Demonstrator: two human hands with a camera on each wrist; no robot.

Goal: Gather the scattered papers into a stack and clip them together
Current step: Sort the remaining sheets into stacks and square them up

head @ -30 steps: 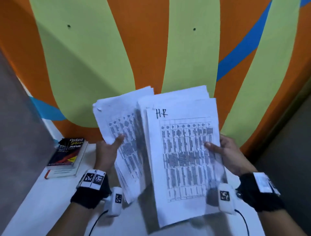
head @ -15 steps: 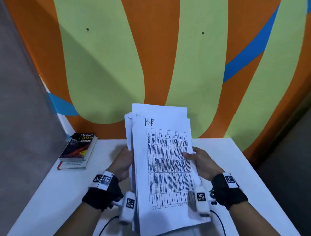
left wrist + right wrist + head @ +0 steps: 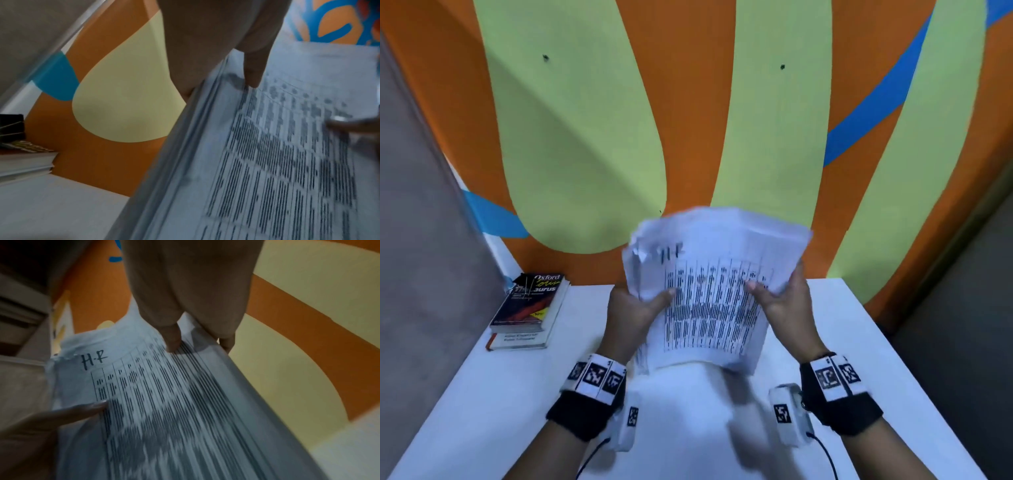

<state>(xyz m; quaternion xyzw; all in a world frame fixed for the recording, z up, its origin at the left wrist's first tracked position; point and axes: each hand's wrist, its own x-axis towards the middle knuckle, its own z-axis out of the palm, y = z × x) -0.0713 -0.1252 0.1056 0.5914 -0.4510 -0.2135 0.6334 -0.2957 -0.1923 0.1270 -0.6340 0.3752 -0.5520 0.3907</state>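
Both hands hold one stack of printed papers [image 3: 710, 301] upright above the white table [image 3: 482, 404]; the top sheet carries a table and the handwritten "HR". My left hand [image 3: 650, 299] grips the stack's left edge, thumb on the front sheet. My right hand [image 3: 770, 291] grips the right edge the same way. The sheets are blurred and their top edges are uneven. The left wrist view shows the papers [image 3: 267, 162] edge-on. In the right wrist view my thumb presses on the papers [image 3: 164, 402]. A black binder clip [image 3: 11, 128] sits on the books at far left.
Two stacked books [image 3: 530, 308], the top one an Oxford thesaurus, lie at the table's back left corner. A painted orange, green and blue wall [image 3: 688, 120] rises right behind the table. Grey panels flank both sides.
Two fanned bundles were brought together into one stack. The stack has since dropped lower toward the table and is blurred with motion.
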